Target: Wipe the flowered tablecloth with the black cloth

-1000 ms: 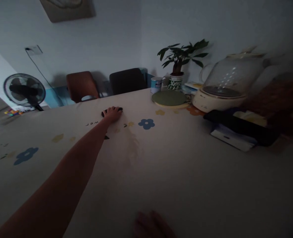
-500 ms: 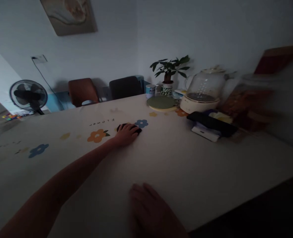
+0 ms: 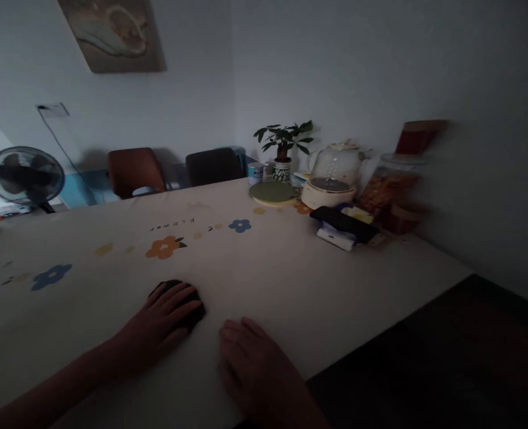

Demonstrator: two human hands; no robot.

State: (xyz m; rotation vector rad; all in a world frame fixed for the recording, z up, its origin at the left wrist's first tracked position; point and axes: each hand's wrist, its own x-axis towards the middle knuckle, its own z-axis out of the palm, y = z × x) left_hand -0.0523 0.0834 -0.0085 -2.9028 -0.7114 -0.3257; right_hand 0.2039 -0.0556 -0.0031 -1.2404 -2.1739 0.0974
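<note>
Dark cloth (image 3: 181,296), small and bunched, lies on the near part of the worktop (image 3: 291,280) under the person's left hand (image 3: 163,322), whose fingers are spread flat over it, pressing rather than gripping. Right hand (image 3: 255,369) rests palm down, open and holding nothing, just right of it. Judging by this, wiping is under way; the next stroke calls for steady downward pressure. Half a second earlier the cloth was farther off, beside the blue flower print (image 3: 239,225); it has been drawn near.
</note>
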